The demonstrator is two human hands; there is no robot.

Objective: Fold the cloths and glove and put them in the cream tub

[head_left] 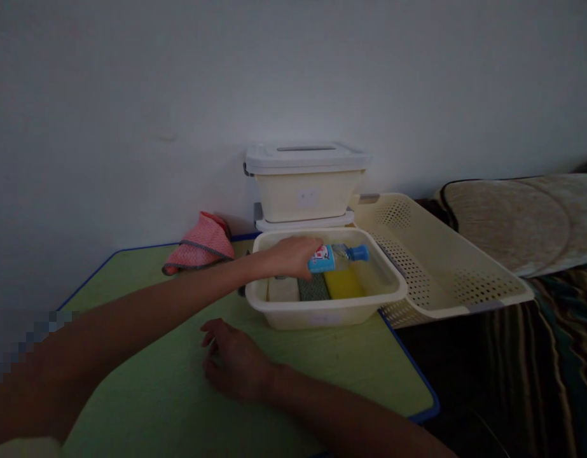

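My left hand (292, 256) reaches from the left over an open cream plastic box (325, 315) and is closed round a clear bottle (327, 257). The bottle has a blue label and a blue cap and lies sideways, cap to the right. Beneath it in the box are a yellow sponge or cloth (345, 284), a dark green scouring pad (314, 289) and a whitish block (282, 289). My right hand (238, 362) rests at the green table in front of the box, fingers loosely bent and apart from the thumb, holding nothing.
A lidded cream box (305, 194) stands on a white lid (304, 222) behind, against the wall. On the left lies a pink cloth (202, 242). A large perforated basket (417, 261) tilts at the right past the blue edge of the green table (341, 369); a beige cushion (517, 216) lies beyond.
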